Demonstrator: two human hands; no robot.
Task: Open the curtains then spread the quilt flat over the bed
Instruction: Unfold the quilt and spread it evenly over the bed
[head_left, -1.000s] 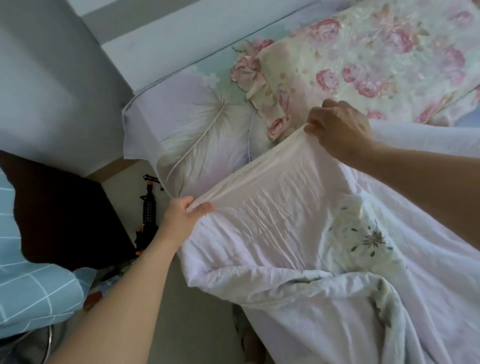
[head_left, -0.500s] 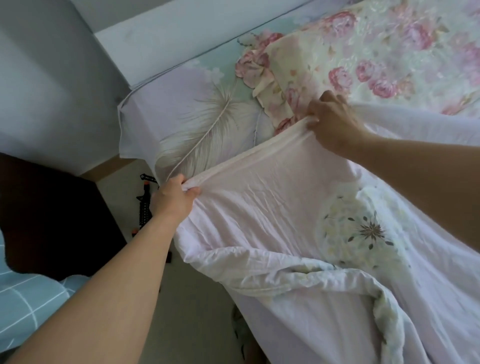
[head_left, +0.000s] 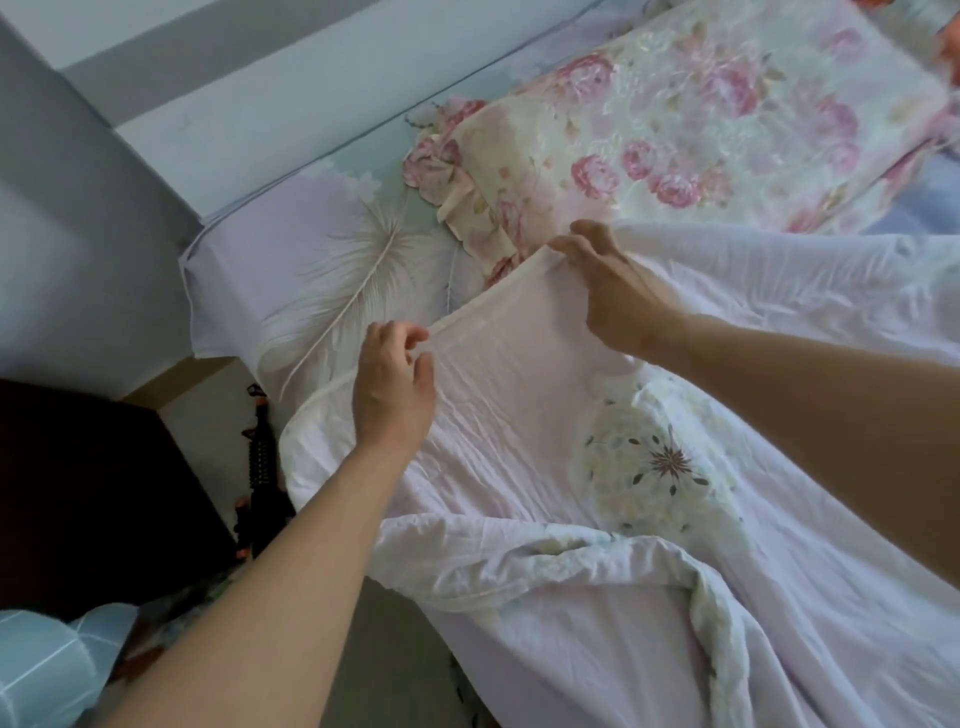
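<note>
Bedroom corner, pale grey wall (head_left: 78, 218) up at 10 o'clock and a bed (head_left: 244, 260) with a lilac feather-print sheet running from the middle out to the right edge. The quilt (head_left: 519, 467) is the pale pink-white one with a dandelion-ish flower print, sitting at about 4 o'clock from the centre of the shot, still rumpled, with a thick fold bunched up down at 5 o'clock and its near edge drooping off the bedside. Its top hem runs diagonally from 9 up toward 12 between the two hands. The right hand (head_left: 618, 296) has that hem pinched between thumb and fingers, knuckles up, holding it slightly raised. The left hand (head_left: 395, 384) is on the other end of the hem, fingers loosely curled and partly apart; can't really tell whether it's actually gripping the cloth or just touching it. Just past the hem at 12 o'clock is a rose-print pillow (head_left: 675, 119) with a frilly edge, lying on the sheet. Off the bed at 8 o'clock there's a dark cabinet (head_left: 93, 509), a black toy gun (head_left: 262, 483) on the floor between it and the bed, and a light blue checked cloth (head_left: 47, 675) at the bottom left corner.
</note>
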